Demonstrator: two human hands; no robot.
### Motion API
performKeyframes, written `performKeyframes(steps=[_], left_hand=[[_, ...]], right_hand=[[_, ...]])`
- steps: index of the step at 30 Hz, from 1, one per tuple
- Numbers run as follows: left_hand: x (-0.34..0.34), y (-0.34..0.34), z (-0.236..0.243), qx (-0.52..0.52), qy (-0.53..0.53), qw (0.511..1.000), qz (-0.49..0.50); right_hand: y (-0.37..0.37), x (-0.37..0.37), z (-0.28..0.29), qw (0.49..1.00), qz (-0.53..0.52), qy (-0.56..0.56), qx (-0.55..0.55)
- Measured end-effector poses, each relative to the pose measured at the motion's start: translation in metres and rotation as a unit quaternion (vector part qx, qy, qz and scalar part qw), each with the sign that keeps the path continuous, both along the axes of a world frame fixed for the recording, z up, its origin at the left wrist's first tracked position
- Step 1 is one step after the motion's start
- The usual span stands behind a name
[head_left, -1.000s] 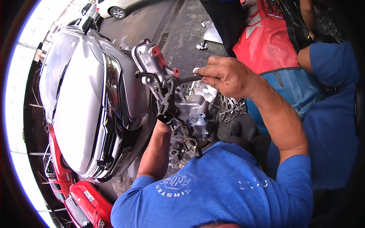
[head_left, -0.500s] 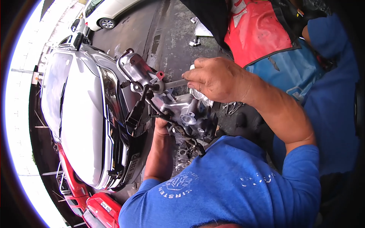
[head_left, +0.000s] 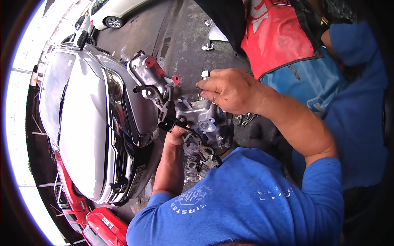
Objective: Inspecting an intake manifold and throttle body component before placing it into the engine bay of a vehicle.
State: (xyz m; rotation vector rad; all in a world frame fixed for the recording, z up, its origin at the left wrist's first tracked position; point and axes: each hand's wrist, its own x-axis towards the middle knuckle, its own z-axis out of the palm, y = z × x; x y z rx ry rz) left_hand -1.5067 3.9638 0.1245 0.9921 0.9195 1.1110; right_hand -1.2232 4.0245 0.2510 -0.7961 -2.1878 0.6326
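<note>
A cast-metal engine part (head_left: 199, 112) with round flanged ports stands before me, with a shiny metal housing (head_left: 152, 76) with red-tinged brackets at its upper left. Black wiring with a connector (head_left: 166, 119) hangs across its front. My left hand (head_left: 178, 132) is wrapped round the assembly's lower left side; its fingers are mostly hidden behind the wiring. To the right of the housing and above the ports is my right hand (head_left: 232, 90), thumb and fingers pinched together. What they hold, if anything, I cannot make out.
A silver car (head_left: 88, 123) stands close on the left, with a red car (head_left: 104, 225) below it and a white car (head_left: 117, 10) farther off. Wrenches (head_left: 246, 118) lie on the ground beyond my right wrist. A red and blue cover (head_left: 283, 41) and another person's blue sleeve (head_left: 349, 41) are at the right.
The grey tool handle seen between my right fingers and the housing no longer shows clearly. My right hand has shifted slightly left and down. The black connector has swung right and up.
</note>
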Motion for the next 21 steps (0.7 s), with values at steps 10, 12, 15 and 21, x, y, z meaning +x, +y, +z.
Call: performKeyframes(steps=[10, 12, 15, 21], left_hand=[[0.021, -0.007, 0.015, 0.037, -0.100, 0.994, 0.008], [0.019, -0.008, 0.015, -0.003, -0.075, 0.997, 0.003], [0.027, -0.015, 0.023, 0.002, -0.098, 0.995, 0.008], [0.027, -0.029, 0.034, -0.032, -0.037, 0.999, 0.007]], right_hand=[[-0.021, 0.011, -0.008, 0.993, 0.009, -0.076, -0.085], [-0.022, 0.014, -0.021, 0.992, -0.022, -0.096, -0.078], [-0.022, 0.012, -0.017, 0.986, -0.019, -0.141, -0.085], [-0.031, 0.019, -0.020, 0.986, 0.019, -0.089, -0.138]])
